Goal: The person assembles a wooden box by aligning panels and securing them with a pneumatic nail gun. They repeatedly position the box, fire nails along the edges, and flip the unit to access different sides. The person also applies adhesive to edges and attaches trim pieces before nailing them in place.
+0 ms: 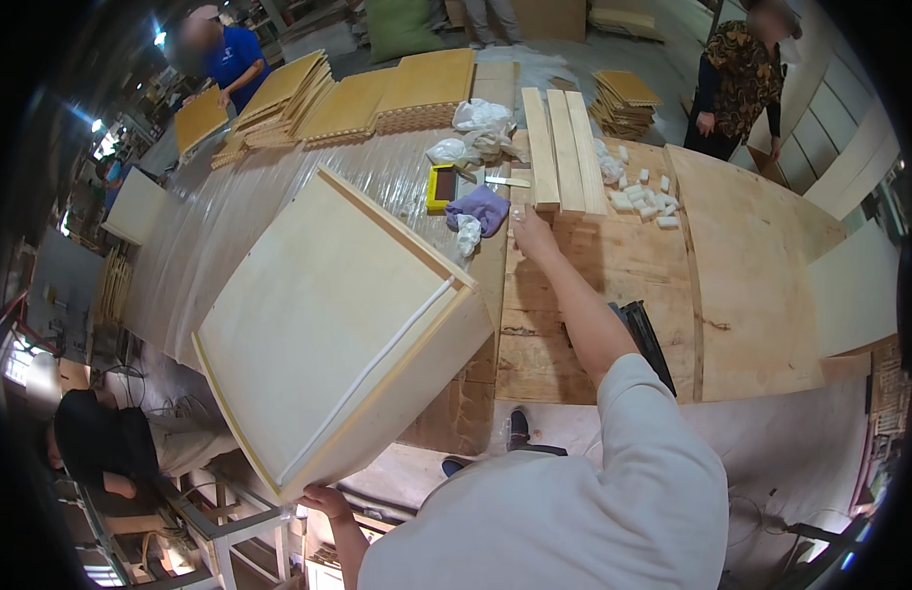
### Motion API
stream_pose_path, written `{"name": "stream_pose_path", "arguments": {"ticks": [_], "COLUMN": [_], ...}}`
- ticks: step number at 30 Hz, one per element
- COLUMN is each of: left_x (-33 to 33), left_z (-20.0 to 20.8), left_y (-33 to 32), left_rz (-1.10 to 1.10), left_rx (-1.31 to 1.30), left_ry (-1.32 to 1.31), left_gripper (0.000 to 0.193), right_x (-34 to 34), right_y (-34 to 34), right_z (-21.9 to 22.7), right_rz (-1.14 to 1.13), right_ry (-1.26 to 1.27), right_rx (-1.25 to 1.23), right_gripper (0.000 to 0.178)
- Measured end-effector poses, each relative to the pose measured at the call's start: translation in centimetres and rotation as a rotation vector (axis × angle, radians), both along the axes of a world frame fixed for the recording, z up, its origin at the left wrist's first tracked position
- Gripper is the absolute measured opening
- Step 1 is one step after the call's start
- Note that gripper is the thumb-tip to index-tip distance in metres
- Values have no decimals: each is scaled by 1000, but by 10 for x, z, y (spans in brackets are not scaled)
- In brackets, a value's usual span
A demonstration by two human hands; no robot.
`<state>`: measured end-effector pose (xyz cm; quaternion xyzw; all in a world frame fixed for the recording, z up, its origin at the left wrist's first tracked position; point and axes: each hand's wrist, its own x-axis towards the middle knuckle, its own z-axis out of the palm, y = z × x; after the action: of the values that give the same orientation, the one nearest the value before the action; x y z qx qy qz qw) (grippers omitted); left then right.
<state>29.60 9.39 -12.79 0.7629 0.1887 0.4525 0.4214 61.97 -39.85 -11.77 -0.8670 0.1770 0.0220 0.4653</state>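
Observation:
A large pale wooden box [328,305] lies tilted across the table in front of me, its flat panel facing up. A narrow white strip [367,372] runs along the panel close to its right edge. My left hand [325,501] is closed on the box's near corner, fingers at the lower edge. Stretched forward, my right hand [532,236] is closed beside the near ends of several pale wooden strips [557,152]. Its fingertips are small and partly hidden, so what they hold is unclear. Left of it lie a purple cloth [478,209] and a flat scraper-like tool [508,182].
A yellow-edged box [441,187] and crumpled white plastic [483,116] sit beyond the cloth. Small white blocks [645,200] lie right of the strips. Stacked yellow panels [426,90] line the far side. A black tool [647,339] rests under my right arm. Other people stand around.

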Motion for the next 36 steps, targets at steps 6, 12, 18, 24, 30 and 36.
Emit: {"name": "stream_pose_path", "arguments": {"ticks": [6,12,18,24,30,36], "left_x": [1,15,-6,-5,10,-5], "left_z": [-2,11,14,6,11,20], "left_y": [4,-4,-9,-4,-10,0], "left_rz": [-19,-108,-86,-126,-175,-168], "left_rx": [-10,-11,-49,-14,-22,19], "left_ry": [-10,-30,14,18,-77,7], "left_gripper": [70,73,67,71,66,64], "right_x": [-10,25,35,29,35,-8], "right_y": [13,-12,14,-3,-19,-1], "right_z": [17,1,-11,-20,-18,11], "right_rz": [166,-11,84,188,86,309], "right_ry": [361,355,458,412,342,322], "right_rx": [-266,-319,-360,-390,-410,-67], "right_gripper": [79,83,84,66,74,64]}}
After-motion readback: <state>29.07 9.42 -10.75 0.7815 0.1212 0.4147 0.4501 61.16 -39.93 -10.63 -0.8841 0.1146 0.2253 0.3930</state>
